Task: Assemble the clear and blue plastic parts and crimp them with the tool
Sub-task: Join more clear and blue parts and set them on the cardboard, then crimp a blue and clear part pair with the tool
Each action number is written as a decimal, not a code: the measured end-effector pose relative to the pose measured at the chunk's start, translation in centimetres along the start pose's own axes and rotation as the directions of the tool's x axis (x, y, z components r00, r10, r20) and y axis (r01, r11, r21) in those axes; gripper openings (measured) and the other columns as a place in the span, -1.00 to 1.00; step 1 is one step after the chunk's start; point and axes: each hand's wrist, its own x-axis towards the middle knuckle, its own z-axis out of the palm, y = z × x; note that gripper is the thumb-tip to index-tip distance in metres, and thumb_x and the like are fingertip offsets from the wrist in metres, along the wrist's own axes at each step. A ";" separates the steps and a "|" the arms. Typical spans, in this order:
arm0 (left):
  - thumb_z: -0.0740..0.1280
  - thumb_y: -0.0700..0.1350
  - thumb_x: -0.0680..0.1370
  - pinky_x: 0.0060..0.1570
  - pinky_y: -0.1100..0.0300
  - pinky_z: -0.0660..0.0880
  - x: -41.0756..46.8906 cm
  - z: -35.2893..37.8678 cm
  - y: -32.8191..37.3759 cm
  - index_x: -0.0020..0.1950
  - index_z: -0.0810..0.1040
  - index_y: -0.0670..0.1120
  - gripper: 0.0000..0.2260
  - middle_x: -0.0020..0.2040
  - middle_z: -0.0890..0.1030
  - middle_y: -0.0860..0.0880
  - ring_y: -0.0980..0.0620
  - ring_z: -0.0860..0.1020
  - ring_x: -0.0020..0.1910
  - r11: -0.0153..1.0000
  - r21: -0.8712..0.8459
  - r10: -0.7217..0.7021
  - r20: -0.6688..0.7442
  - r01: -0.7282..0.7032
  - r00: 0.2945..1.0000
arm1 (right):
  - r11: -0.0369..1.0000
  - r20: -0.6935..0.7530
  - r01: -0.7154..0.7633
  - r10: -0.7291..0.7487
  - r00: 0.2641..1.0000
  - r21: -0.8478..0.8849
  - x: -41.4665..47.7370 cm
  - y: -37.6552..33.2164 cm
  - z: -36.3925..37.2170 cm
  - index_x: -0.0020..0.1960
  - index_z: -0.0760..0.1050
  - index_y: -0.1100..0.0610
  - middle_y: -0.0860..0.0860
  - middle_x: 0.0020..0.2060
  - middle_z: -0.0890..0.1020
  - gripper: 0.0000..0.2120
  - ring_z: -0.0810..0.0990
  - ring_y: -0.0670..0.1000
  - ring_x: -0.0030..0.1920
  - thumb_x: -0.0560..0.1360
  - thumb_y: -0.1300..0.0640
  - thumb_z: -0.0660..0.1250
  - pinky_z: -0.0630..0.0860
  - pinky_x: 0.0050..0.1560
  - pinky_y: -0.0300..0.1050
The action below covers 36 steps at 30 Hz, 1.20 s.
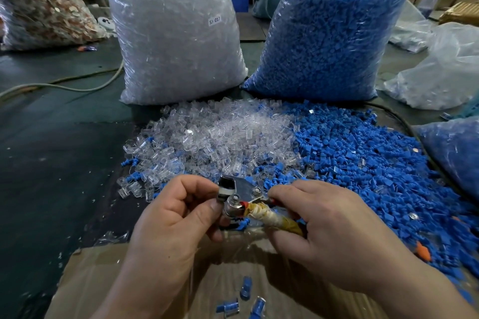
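While I hold the crimp tool in both hands, a few things could go wrong. If a small piece sits crooked in the metal mouth when I squeeze, the clear and blue halves could join badly or crack. My left thumb is very close to that mouth, so a hard squeeze could nip it. I cannot tell if a piece is in the mouth now, because my fingers hide that spot.

The tool is right in front of me, between my two hands and just above the far edge of the cardboard box. My left hand is curled, and its thumb and fingers pinch the shiny metal head. My right hand wraps around the taped handle.

Just behind the tool lies a heap of loose clear parts. The heap of blue parts touches it on the right, and some blue ones are mixed in near my hands. Down in the box lie a few joined pieces, blue inside clear. Farther back stand a big bag of clear parts and a big bag of blue parts, side by side.
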 end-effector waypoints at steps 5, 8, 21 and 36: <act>0.40 -0.18 0.39 -0.44 0.25 0.55 -0.3 0.4 0.5 -0.17 0.66 0.08 -0.85 -0.24 0.67 -0.12 0.02 0.63 -0.36 0.999 0.019 0.038 -0.036 -0.038 0.999 | 0.999 -0.022 -0.047 0.047 0.999 0.022 -0.3 0.2 0.0 0.20 0.46 -0.18 -0.24 -0.14 0.54 -0.54 0.48 -0.14 -0.09 0.36 -0.28 0.14 0.46 -0.08 -0.22; 0.37 -0.35 0.52 -0.46 0.27 0.53 0.1 0.1 0.2 -0.19 0.65 0.11 -0.66 -0.32 0.65 -0.11 0.03 0.61 -0.41 0.997 0.079 0.001 -0.078 0.005 0.997 | 0.988 -0.061 -0.135 0.130 0.990 -0.077 -0.1 1.4 0.3 0.25 0.41 -0.21 -0.29 -0.07 0.50 -0.51 0.43 -0.16 -0.02 0.36 -0.31 0.11 0.38 0.00 -0.25; 0.40 -0.23 0.56 -0.52 0.36 0.46 -0.7 1.1 0.1 -0.13 0.62 0.06 -0.81 -0.36 0.67 -0.10 0.06 0.60 -0.48 0.946 0.279 -0.150 -0.079 0.166 0.986 | 0.967 -0.224 -0.220 0.187 0.956 -0.129 1.1 1.3 0.8 0.25 0.46 -0.08 -0.09 0.12 0.54 -0.50 0.42 0.03 0.17 0.46 -0.34 0.15 0.33 0.21 0.06; 0.23 0.31 0.35 -0.54 0.35 0.41 -1.4 1.0 1.6 -0.22 0.57 0.00 -0.61 -0.47 0.57 -0.07 0.09 0.50 -0.55 0.920 0.387 -0.105 0.096 0.060 0.990 | 0.967 -0.319 0.248 -0.255 0.913 -0.063 0.7 -2.9 2.2 -0.11 0.56 0.12 0.02 -0.23 0.55 -0.75 0.48 0.09 -0.22 0.58 0.06 0.15 0.42 -0.18 0.02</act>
